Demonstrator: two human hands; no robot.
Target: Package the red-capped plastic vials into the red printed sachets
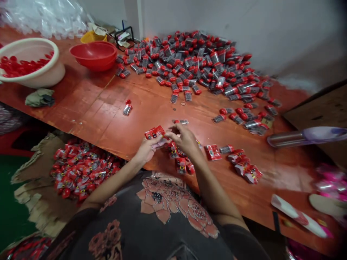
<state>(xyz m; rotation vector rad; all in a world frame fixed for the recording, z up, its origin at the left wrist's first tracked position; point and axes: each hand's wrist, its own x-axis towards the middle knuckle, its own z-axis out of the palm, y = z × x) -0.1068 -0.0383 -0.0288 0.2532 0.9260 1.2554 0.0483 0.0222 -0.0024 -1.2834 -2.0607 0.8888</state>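
Note:
My left hand (148,148) is closed on a few red printed cards (155,132), held up over the table in front of my body. My right hand (187,139) reaches in from the right, with its fingers pinched together at the right edge of the cards. Below and beside it lie red printed packets (181,165), partly hidden by that hand and forearm. A stack of red cards (214,152) lies further right, beside a small clear tube with a red cap (226,148). More overlapping red cards (244,166) lie past it.
Capped tubes with dark contents form a big pile (189,61) against the wall. A single tube (127,108) lies apart on the wooden table (94,104). At left stand a white basin (51,70) of red caps and a red bowl (94,56). Finished-looking packets (81,169) fill a carton below the edge.

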